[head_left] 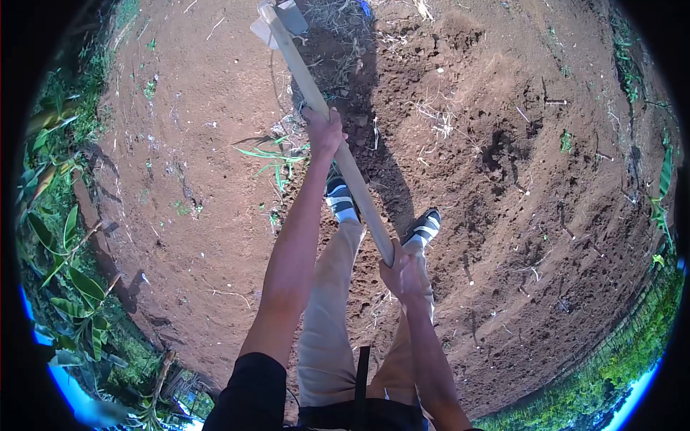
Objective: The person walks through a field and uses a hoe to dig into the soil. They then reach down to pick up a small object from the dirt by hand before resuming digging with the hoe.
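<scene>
While we stand on brown soil [194, 93], both hands are wrapped round a hoe [300, 72]. L hand [325, 133] sits far up the wooden handle [359, 194], fingers curled tight round it, arm stretched fwd. R hand [402, 273] clamps the butt end close to our body, just above the khaki trousers [327, 316]. Handle runs diagonally away from us, betw. our two striped shoes [339, 200], and ends at the grey metal blade [284, 21] at the top of the view, near a patch of dry straw [338, 18]. Can't tell if the blade touches the ground or hangs just over it. Ground on our R is lumpy, broken clods [503, 144]; on the L it's smoother, w/ a green weed tuft [277, 161] near the L forearm. We judge this as the reach part of a hoeing stroke, blade out front. A next move, in our view, calls for a firm two-hand grip, a pull back toward the feet, and care to stop the blade well short of the shoes. Leafy plants [72, 287] edge the plot on the L.
</scene>
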A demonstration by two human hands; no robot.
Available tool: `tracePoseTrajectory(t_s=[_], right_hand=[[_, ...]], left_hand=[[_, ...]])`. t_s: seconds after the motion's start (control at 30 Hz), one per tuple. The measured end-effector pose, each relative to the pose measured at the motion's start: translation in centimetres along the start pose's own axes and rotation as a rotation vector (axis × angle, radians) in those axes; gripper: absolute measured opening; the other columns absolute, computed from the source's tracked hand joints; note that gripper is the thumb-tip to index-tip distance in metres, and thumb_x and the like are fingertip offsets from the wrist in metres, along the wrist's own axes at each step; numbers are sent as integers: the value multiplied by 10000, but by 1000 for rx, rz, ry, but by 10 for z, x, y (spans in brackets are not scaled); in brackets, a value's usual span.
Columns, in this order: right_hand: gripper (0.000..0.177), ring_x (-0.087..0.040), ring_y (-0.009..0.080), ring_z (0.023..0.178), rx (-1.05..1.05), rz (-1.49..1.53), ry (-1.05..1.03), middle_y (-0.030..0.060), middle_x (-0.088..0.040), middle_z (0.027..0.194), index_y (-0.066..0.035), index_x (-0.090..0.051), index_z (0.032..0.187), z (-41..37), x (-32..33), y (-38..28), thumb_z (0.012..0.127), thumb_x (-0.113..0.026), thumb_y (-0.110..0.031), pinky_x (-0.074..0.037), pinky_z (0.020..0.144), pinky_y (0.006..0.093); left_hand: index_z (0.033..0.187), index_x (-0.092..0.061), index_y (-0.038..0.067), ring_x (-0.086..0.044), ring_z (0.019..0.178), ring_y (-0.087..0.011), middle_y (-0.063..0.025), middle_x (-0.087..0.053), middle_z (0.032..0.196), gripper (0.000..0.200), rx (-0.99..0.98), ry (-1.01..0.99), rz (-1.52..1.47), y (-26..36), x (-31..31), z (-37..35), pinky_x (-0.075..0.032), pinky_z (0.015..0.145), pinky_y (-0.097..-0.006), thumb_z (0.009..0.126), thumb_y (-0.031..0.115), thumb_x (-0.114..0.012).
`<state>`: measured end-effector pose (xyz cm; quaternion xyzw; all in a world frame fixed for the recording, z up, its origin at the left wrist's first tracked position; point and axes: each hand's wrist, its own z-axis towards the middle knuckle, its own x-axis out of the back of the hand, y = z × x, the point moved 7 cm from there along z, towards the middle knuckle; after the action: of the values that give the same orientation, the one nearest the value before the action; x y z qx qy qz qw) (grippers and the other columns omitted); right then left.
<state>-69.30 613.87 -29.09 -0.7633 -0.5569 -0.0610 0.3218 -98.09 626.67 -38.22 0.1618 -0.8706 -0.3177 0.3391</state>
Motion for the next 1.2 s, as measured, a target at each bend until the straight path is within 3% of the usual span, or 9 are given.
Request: tracePoseTrajectory(t_s=[0.1, 0.2, 0.37, 0.47, 0.53, 0.57, 0.83, 1.13, 1.2], right_hand=[[557, -600, 283, 557, -421, 695, -28, 155, -636, 755, -50, -490, 1247, -41, -65, 140, 739, -684, -171, -528, 549, 364], [400, -528, 289, 485, 184, 146, 159, 156, -579, 631, 11, -551, 1110, -104, -22, 162, 733, -639, -90, -473, 490, 366], [186, -623, 400, 557, -56, -65, 101, 211, -568, 564, -63, -530, 881, -192, 77, 138, 734, -600, -154, -505, 487, 457], [267, -625, 407, 619, -288, -79, -24, 205, -594, 610, -27, -530, 932, -217, 74, 173, 691, -609, -110, -495, 712, 476], [304, -630, 414, 590, -26, -80, 119, 217, -592, 590, -69, -554, 996, -195, 74, 166, 713, -620, -157, -504, 496, 483], [391, -617, 443, 650, -404, -58, -100, 256, -607, 671, -9, -542, 1047, -162, 63, 171, 683, -622, -124, -479, 749, 541], [487, -602, 464, 731, -288, -317, -21, 261, -633, 769, 5, -533, 1182, -44, 78, 141, 707, -622, -52, -508, 692, 511], [585, -591, 497, 911, -212, 321, -95, 337, -590, 1005, 48, -452, 1253, -68, -26, 67, 733, -646, -136, -489, 830, 478], [495, -633, 465, 761, -144, 169, 0, 329, -603, 779, 29, -476, 1189, -74, -35, 68, 744, -645, -106, -521, 638, 487]], left_hand=[[1221, -205, -27, -587, 452, -218, -176, -577, 765, 491, 0, -15, -73, 38, 15, -54, -509, 396, -321, 920, 187, -527], [1247, -179, 14, -573, 467, -193, -150, -532, 819, 523, 74, -94, -230, 51, 15, -129, -504, 399, -319, 920, 203, -540], [1255, -174, 12, -548, 459, -156, -121, -534, 761, 504, 111, -183, -373, 31, -29, -253, -487, 400, -299, 928, 144, -534], [1308, -157, 14, -574, 497, -174, -147, -579, 797, 536, 198, -226, -414, -13, -65, -289, -507, 422, -303, 929, 144, -512], [1261, -223, 15, -575, 495, -178, -142, -568, 757, 481, 265, -148, -457, -45, -92, -257, -504, 394, -308, 919, 174, -522], [1236, -243, 12, -574, 493, -178, -131, -562, 744, 454, 289, -123, -470, -66, -108, -228, -498, 373, -311, 912, 169, -520], [1191, -243, 10, -551, 514, -188, -154, -542, 779, 481, 251, 23, -461, -89, -137, -107, -468, 323, -315, 835, 81, -560], [1156, -264, -22, -617, 500, -292, -219, -567, 809, 515, 144, -192, 18, -71, -73, -72, -554, 364, -380, 783, 66, -606], [1193, -257, -3, -599, 459, -281, -207, -565, 806, 543, 111, -157, 14, -63, -64, -83, -532, 343, -363, 783, 51, -608]])
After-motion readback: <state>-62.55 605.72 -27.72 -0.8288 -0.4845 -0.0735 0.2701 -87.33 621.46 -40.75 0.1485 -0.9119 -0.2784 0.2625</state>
